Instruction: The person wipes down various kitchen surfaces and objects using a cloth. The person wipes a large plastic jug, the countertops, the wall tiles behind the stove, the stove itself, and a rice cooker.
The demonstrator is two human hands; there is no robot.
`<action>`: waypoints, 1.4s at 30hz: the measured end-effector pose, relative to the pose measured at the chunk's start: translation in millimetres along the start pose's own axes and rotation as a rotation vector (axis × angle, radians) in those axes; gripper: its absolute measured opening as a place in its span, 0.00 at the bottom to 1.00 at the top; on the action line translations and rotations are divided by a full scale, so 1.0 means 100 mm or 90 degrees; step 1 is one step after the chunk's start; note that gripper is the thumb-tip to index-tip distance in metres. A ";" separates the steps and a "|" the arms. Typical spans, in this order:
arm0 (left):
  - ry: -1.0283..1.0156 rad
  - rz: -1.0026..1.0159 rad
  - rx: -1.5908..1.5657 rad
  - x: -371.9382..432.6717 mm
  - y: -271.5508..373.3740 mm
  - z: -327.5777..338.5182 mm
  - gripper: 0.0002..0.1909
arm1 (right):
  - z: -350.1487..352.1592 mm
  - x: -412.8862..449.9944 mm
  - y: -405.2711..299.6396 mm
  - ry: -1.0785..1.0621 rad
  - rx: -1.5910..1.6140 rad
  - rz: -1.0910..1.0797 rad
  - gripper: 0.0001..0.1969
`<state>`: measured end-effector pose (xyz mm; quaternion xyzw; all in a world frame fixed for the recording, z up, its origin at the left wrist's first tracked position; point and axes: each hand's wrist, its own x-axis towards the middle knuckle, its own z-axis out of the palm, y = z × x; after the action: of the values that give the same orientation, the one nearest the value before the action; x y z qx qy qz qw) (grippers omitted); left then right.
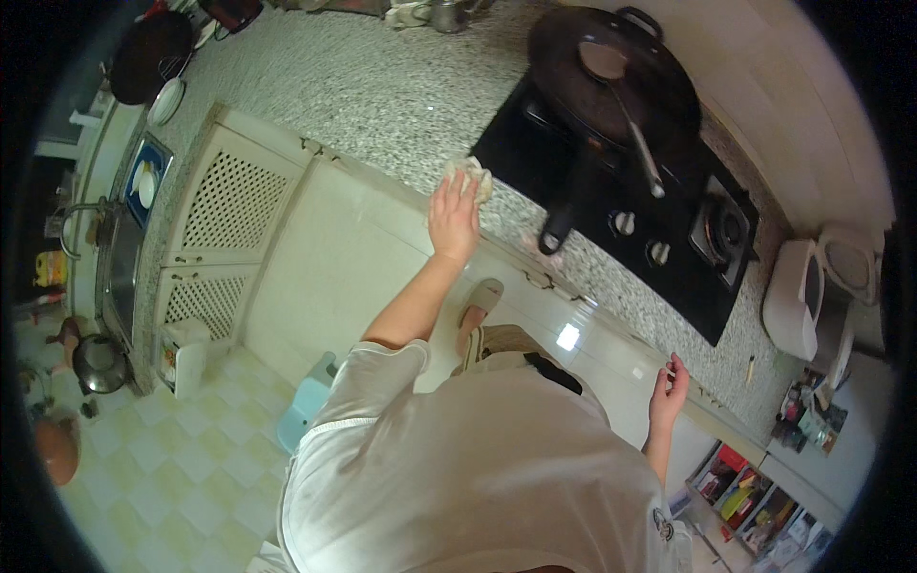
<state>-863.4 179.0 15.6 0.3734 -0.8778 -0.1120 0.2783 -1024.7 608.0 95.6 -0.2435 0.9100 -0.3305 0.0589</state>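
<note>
My left hand (454,220) lies palm down over a crumpled, pale cloth (469,179) at the front edge of the speckled granite countertop (372,107). The cloth touches the counter just left of the black gas cooktop (530,157), and part of it is hidden under my fingers. Off to the right, my right hand (670,390) hangs near the counter's front edge with its fingers loosely bent and nothing in it. A dark wok (573,107) sits on the cooktop, its long black handle (566,208) jutting over the front edge. Inside the wok rests a metal ladle (634,136).
Two knobs (625,223) and a bare burner (727,229) are on the cooktop. A white bin-like container (791,301) stands at the right. To the left are a sink (123,279) and lattice cabinet doors (233,200). Behind me stands a light-blue stool (304,408).
</note>
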 end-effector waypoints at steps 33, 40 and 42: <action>-0.314 0.521 -0.145 -1.55 5.86 2.11 0.30 | -2.14 1.08 2.95 0.058 -0.259 0.019 0.21; -0.307 0.477 -0.032 -0.82 5.99 2.57 0.32 | -1.78 1.36 3.43 -0.010 -0.252 0.086 0.23; -0.310 0.456 0.008 -0.48 6.00 2.73 0.30 | -1.74 1.34 3.35 0.025 -0.244 0.020 0.21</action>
<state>-1348.1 628.0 14.3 0.0091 -0.9927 -0.0878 0.0818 -1323.9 865.7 26.5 -0.2292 0.9609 -0.1551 -0.0008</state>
